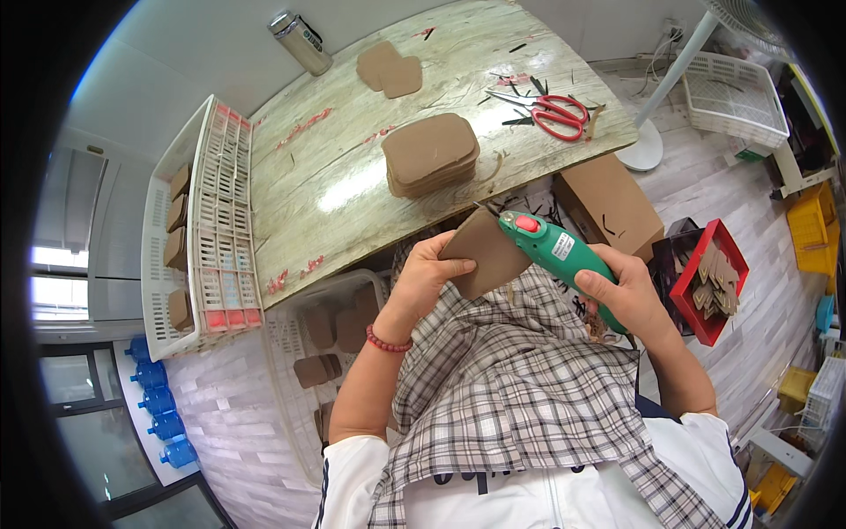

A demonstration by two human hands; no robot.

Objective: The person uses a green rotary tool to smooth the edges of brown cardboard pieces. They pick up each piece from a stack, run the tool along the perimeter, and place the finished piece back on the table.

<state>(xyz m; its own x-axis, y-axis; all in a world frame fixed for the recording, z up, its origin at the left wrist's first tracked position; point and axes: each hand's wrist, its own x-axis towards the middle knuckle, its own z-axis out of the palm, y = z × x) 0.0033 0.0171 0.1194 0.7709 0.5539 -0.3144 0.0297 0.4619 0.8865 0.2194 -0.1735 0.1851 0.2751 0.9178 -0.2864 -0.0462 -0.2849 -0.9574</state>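
My left hand [432, 271] pinches a flat brown piece [485, 256] with rounded corners, like leather or board, thumb on top, and holds it over my lap. A beaded red bracelet circles that wrist. My right hand [621, 286] is wrapped round a green electric hand tool [564, 251] with a red button. Its narrow metal tip lies against the upper edge of the brown piece. Just beyond, on the table [344, 189], sits a stack of similar brown pieces [432, 150]. Red-handled scissors [557, 116] lie to its right among dark offcut strips.
Two or three brown pieces [388, 69] and a steel flask [300, 42] are at the back. A white basket [225, 220] stands left; a clear bin [291, 379] of brown pieces is below. At right are a cardboard box [608, 207] and a red tray [738, 256] of scraps.
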